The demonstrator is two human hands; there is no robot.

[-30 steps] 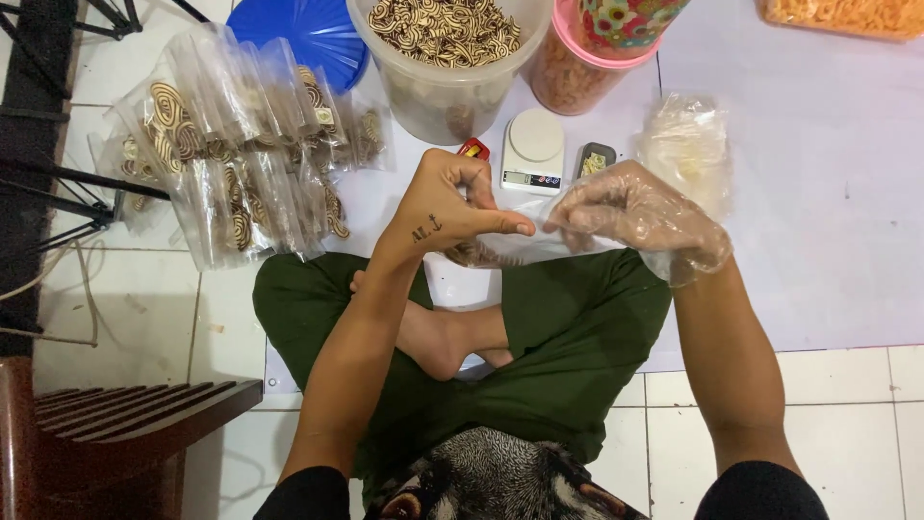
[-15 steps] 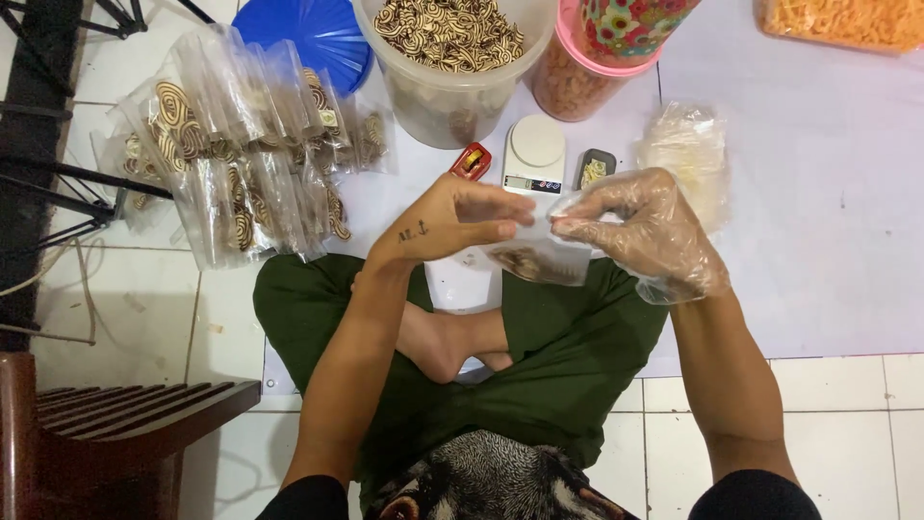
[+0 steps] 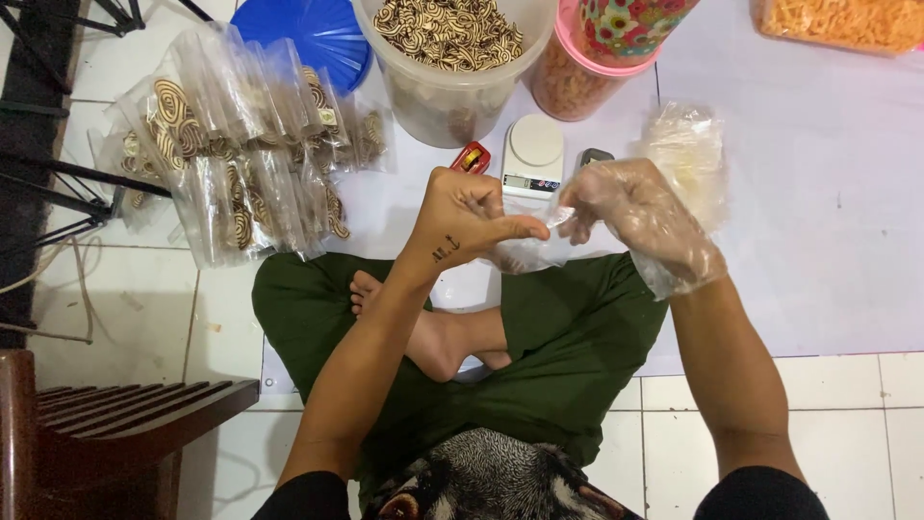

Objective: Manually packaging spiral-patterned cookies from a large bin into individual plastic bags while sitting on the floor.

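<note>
The left hand [image 3: 472, 217], bare, and the right hand [image 3: 640, 217], in a thin clear glove, meet over the person's crossed legs, both pinched on one small clear plastic bag [image 3: 529, 252] that hangs between them; the left thumb reaches across toward the right fingertips, so the hands sit close together with only the bag's mouth between them. Just beyond the hands there is little free room: a small white kitchen scale [image 3: 532, 156] stands just far of them, with a red object [image 3: 471, 157] at its left side and a dark one [image 3: 594, 156] at its right. Farther still a big clear tub of swirled brown snacks [image 3: 452, 58] crowds the far edge, a blue lid [image 3: 313, 39] to its left and a pink-rimmed container [image 3: 582, 77] to its right. A crumpled stack of empty clear bags [image 3: 688, 154] lies just right of the gloved hand. On the left a heap of filled snack packets [image 3: 245, 144] spreads over the floor, well apart from the hands. The widest open stretch is to the right, on a pale lilac sheet [image 3: 799, 241] laid on the white tiled floor [image 3: 847, 424]; an orange snack bag [image 3: 837, 21] lies at its far right corner. A dark wooden bench [image 3: 106, 414] closes the near left
</note>
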